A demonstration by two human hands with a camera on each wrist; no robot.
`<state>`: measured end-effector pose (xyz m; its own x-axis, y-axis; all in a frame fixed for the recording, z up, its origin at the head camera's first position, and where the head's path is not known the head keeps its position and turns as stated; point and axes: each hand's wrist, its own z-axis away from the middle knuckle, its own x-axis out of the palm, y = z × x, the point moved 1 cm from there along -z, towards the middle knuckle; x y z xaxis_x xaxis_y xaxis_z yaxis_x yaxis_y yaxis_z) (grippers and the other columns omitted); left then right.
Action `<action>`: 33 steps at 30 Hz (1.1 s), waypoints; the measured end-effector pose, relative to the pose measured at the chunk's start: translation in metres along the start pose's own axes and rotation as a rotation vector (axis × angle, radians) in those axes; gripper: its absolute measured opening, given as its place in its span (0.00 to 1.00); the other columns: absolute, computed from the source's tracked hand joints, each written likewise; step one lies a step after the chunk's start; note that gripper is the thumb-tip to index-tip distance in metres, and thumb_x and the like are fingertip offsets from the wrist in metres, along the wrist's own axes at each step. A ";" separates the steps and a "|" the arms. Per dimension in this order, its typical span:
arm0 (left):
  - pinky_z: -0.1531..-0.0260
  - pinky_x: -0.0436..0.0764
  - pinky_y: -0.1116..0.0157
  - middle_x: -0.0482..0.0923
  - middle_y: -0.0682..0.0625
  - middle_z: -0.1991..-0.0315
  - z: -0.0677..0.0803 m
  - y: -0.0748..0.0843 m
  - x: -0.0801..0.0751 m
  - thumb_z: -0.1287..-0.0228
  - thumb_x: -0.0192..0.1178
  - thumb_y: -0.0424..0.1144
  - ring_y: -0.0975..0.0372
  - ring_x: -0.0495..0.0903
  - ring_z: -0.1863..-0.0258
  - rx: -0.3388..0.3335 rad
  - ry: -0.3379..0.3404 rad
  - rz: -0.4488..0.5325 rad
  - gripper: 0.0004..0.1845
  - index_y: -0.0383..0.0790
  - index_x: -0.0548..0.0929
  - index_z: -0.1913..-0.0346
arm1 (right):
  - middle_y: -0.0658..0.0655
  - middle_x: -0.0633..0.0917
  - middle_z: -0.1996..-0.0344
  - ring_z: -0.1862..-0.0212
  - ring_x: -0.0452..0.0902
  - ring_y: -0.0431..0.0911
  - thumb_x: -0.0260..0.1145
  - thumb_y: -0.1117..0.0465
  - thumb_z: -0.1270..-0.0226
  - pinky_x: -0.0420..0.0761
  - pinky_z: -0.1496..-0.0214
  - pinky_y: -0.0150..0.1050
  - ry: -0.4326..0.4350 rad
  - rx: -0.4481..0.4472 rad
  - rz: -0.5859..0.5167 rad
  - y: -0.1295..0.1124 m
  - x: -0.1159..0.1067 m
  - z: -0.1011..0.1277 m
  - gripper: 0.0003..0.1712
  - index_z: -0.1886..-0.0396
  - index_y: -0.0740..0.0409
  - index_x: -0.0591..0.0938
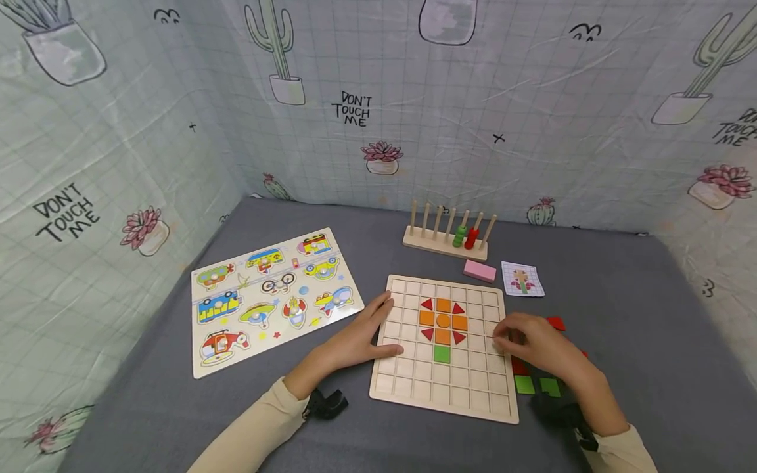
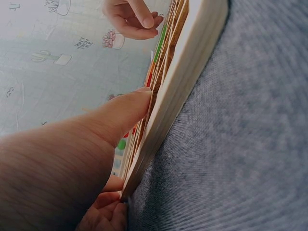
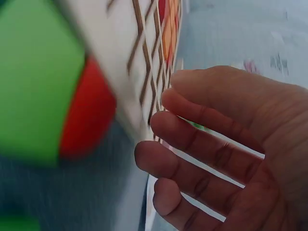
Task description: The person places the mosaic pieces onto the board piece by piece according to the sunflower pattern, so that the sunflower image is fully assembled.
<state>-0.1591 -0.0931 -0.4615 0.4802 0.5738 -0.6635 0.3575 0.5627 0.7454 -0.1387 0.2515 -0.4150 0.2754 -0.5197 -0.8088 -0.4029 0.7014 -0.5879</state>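
A wooden grid board (image 1: 473,387) lies in the middle of the grey table. On it sits a flower pattern of orange squares (image 1: 443,320), red triangles and one green square (image 1: 441,353). My left hand (image 1: 361,335) rests flat on the board's left edge, fingers straight; the left wrist view shows its thumb (image 2: 130,106) pressing the board's face (image 2: 187,72). My right hand (image 1: 526,341) hovers at the board's right edge with loosely curled, empty fingers (image 3: 192,159). Loose red (image 1: 556,322) and green pieces (image 1: 524,384) lie just right of the board, partly hidden by that hand.
A vehicle peg puzzle (image 1: 269,299) lies to the left. Behind the board stand a wooden peg rack (image 1: 446,240) with a green and a red ring, a pink block (image 1: 479,270) and a pattern card (image 1: 522,278). Printed cloth walls enclose the table on three sides.
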 end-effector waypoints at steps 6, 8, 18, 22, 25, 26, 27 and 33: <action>0.30 0.58 0.51 0.39 0.45 0.21 0.001 0.000 0.001 0.37 0.65 0.54 0.53 0.45 0.24 -0.004 -0.001 -0.004 0.50 0.35 0.49 0.23 | 0.48 0.82 0.69 0.73 0.70 0.33 0.71 0.66 0.39 0.74 0.72 0.33 0.075 0.029 0.083 0.017 -0.015 0.011 0.05 0.63 0.59 0.86; 0.30 0.58 0.52 0.39 0.45 0.21 0.001 0.001 0.001 0.37 0.65 0.54 0.53 0.45 0.24 -0.002 0.001 -0.012 0.50 0.35 0.49 0.23 | 0.49 0.82 0.69 0.73 0.70 0.33 0.71 0.67 0.40 0.74 0.72 0.33 0.104 0.029 0.109 0.023 -0.019 0.014 0.05 0.64 0.60 0.86; 0.30 0.58 0.51 0.39 0.45 0.21 0.002 0.002 -0.001 0.37 0.65 0.53 0.53 0.45 0.24 -0.002 0.003 -0.001 0.50 0.35 0.49 0.23 | 0.53 0.81 0.67 0.71 0.73 0.38 0.73 0.74 0.48 0.76 0.70 0.36 0.186 0.018 0.168 0.049 -0.033 0.027 0.10 0.65 0.61 0.85; 0.30 0.59 0.51 0.39 0.45 0.21 0.002 0.001 -0.001 0.37 0.65 0.53 0.53 0.45 0.24 -0.002 0.001 0.002 0.50 0.35 0.49 0.23 | 0.56 0.80 0.65 0.72 0.69 0.37 0.71 0.79 0.54 0.71 0.72 0.35 0.208 -0.007 0.178 0.058 -0.035 0.032 0.15 0.66 0.61 0.85; 0.30 0.58 0.51 0.39 0.45 0.21 0.001 0.002 -0.001 0.37 0.65 0.53 0.52 0.45 0.24 0.003 0.002 0.002 0.50 0.35 0.49 0.23 | 0.60 0.79 0.63 0.72 0.69 0.36 0.69 0.80 0.55 0.68 0.73 0.34 0.196 0.011 0.172 0.064 -0.036 0.035 0.16 0.65 0.63 0.84; 0.30 0.58 0.51 0.39 0.45 0.21 0.001 0.002 -0.001 0.37 0.65 0.53 0.52 0.45 0.24 0.005 0.003 0.002 0.50 0.35 0.49 0.23 | 0.61 0.79 0.62 0.72 0.68 0.35 0.69 0.81 0.55 0.68 0.73 0.34 0.189 0.023 0.167 0.066 -0.036 0.035 0.16 0.65 0.63 0.84; 0.30 0.58 0.51 0.39 0.45 0.21 0.001 0.002 -0.001 0.37 0.66 0.53 0.52 0.45 0.24 0.007 0.003 0.001 0.50 0.35 0.49 0.23 | 0.62 0.79 0.61 0.73 0.68 0.35 0.69 0.81 0.55 0.68 0.73 0.35 0.185 0.031 0.163 0.067 -0.036 0.036 0.16 0.65 0.64 0.84; 0.31 0.59 0.51 0.39 0.44 0.21 0.001 0.002 -0.001 0.37 0.66 0.53 0.52 0.45 0.24 0.012 0.004 0.003 0.50 0.34 0.49 0.23 | 0.63 0.78 0.62 0.73 0.68 0.36 0.69 0.80 0.53 0.68 0.74 0.34 0.188 0.069 0.162 0.070 -0.035 0.036 0.16 0.63 0.65 0.84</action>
<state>-0.1586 -0.0932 -0.4593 0.4786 0.5778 -0.6611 0.3654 0.5536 0.7483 -0.1447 0.3365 -0.4290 0.0430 -0.4751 -0.8789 -0.3663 0.8110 -0.4563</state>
